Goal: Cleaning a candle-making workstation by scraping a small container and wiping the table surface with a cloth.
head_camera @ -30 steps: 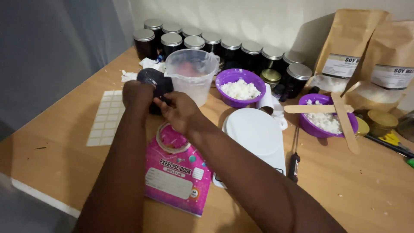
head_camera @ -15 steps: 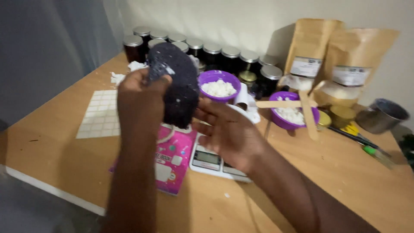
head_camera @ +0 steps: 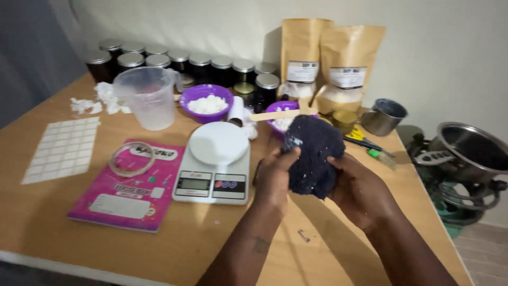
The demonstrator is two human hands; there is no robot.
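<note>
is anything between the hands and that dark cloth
Nothing visible. The left hand and right hand both grip the dark cloth directly, holding it bunched above the wooden table, just right of the kitchen scale.

Dark lump (head_camera: 312, 156): near-black with a bluish cast, rough crumbly surface, irregular rounded shape, a few pale flecks on upper left side. Held up off the wooden table (head_camera: 47, 212), pinched between left hand (head_camera: 275, 177) and right hand (head_camera: 357, 188), just right of the white kitchen scale (head_camera: 214, 164).
</note>
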